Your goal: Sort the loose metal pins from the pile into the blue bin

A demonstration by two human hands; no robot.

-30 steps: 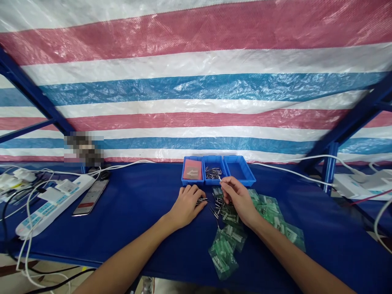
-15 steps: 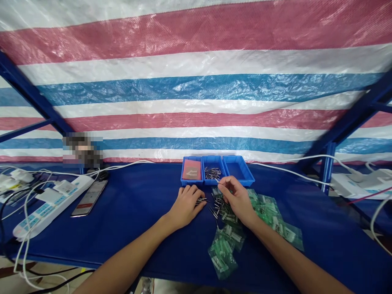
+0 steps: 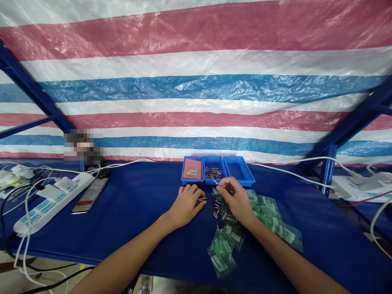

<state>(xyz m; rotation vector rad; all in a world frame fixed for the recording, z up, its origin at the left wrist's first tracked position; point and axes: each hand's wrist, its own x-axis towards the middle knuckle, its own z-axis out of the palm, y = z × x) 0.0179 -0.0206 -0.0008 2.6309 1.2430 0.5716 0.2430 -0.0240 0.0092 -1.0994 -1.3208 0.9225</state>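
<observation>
My left hand (image 3: 186, 205) rests on the blue table, its fingers curled round several thin metal pins (image 3: 200, 200). Between the thumb and fingertips of my right hand (image 3: 237, 199) is a small metal pin (image 3: 216, 182), just in front of the middle blue bin (image 3: 213, 183). That bin holds a heap of dark metal pins (image 3: 213, 173). Loose pins (image 3: 215, 210) lie on the table between my hands. Green plastic packets (image 3: 222, 253) with small pieces inside lie below and beside my right hand, partly under the wrist.
The left bin (image 3: 192, 182) holds a pink packet (image 3: 192, 164); the right bin (image 3: 239, 169) shows a bare bottom. A phone (image 3: 90, 196) and a power strip (image 3: 52, 204) with cables lie at left. A white device (image 3: 363, 185) stands at right, behind a blue post (image 3: 328, 169).
The pin in my right fingertips shows at a slightly different angle. Both hands are nearly where they were; the camera view has shifted slightly.
</observation>
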